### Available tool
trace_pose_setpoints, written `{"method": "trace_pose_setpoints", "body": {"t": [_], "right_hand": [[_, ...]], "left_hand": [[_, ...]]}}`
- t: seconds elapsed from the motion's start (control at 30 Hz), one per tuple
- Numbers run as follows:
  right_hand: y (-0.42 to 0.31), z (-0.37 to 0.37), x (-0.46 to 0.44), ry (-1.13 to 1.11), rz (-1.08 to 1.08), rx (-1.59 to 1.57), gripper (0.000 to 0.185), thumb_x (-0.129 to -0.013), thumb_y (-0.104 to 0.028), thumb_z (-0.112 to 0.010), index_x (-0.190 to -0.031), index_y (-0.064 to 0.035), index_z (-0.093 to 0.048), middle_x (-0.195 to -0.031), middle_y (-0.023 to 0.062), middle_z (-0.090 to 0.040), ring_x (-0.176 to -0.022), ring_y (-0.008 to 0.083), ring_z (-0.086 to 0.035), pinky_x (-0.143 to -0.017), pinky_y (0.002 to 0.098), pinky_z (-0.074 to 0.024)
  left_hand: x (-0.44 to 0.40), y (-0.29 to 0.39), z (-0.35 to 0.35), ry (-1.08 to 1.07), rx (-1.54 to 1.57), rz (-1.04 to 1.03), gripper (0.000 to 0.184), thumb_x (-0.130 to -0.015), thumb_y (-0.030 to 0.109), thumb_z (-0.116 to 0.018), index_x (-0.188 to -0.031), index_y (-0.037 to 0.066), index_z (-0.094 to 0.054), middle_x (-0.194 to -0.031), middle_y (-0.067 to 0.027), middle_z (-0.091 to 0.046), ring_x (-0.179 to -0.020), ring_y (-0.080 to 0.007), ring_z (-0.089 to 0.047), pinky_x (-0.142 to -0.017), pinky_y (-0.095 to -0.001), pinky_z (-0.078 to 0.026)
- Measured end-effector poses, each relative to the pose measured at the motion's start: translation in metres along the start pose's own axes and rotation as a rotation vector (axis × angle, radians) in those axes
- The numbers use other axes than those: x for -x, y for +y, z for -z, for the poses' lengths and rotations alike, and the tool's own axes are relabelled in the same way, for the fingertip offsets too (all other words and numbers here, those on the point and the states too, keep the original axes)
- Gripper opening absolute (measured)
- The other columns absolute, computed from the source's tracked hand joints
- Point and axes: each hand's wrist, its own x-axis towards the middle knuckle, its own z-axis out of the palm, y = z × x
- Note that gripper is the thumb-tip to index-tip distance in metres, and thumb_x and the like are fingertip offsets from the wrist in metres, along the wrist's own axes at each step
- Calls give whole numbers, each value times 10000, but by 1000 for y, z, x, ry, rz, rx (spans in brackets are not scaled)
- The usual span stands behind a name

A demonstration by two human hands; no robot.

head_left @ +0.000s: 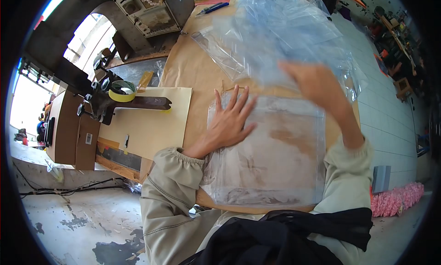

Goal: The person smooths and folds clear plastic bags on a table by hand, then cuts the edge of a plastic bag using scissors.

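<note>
My left hand lies flat with spread fingers on the upper left of a stack of clear plastic sleeves. The stack rests on the brown paper-covered table in front of me. Motion smears my right hand, which is above the stack's far right part, near a loose heap of clear bluish plastic. Its fingers are too blurred to show whether they hold any of that plastic.
Left of the table stands a dark machine with a metal arm. A yellow tape roll sits on that arm, above a cream board. Blue-handled scissors lie at the far edge. Pink fluffy material is on the floor at right.
</note>
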Motion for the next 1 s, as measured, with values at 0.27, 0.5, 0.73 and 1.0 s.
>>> {"method": "trace_pose_setpoints", "body": {"t": [0.27, 0.5, 0.73, 1.0], "right_hand": [[-128, -3, 141, -451, 357, -378, 477, -875, -295, -584, -1271, -33, -534, -1290, 169, -539, -982, 264, -615, -757, 315, -532], [-37, -10, 105, -226, -25, -660, 483, -910, -415, -556, -1237, -60, -565, -1338, 171, -504, -1206, 339, -504, -1002, 384, -414], [-9, -79, 105, -42, -309, 46, 710, -890, -476, -554, -1409, -38, -347, -1483, 180, -304, -1385, 343, -261, -1089, 520, -258], [18, -88, 115, 219, -642, -514, 660, -838, -205, -684, -1390, -12, -377, -1334, 231, -461, -1222, 322, -467, -1024, 398, -364]], "left_hand": [[-9, -45, 17, 346, 1657, 762, 580, -997, 406, -204, -1310, -49, -382, -1184, -264, -582, -1139, -293, -577, -1030, -376, -367], [-5, -47, 28, 245, 838, 408, 451, -966, 346, -443, -1267, 14, -486, -1205, -181, -603, -1120, -294, -593, -1012, -346, -372], [28, -33, 31, -190, 86, 150, 630, -923, 365, -525, -1470, 167, -286, -1548, -146, -163, -1424, -350, -154, -1122, -563, -110], [27, -37, 40, -103, 181, 242, 642, -801, 396, -687, -1328, 131, -432, -1426, -180, -331, -1336, -366, -312, -1077, -554, -211]]}}
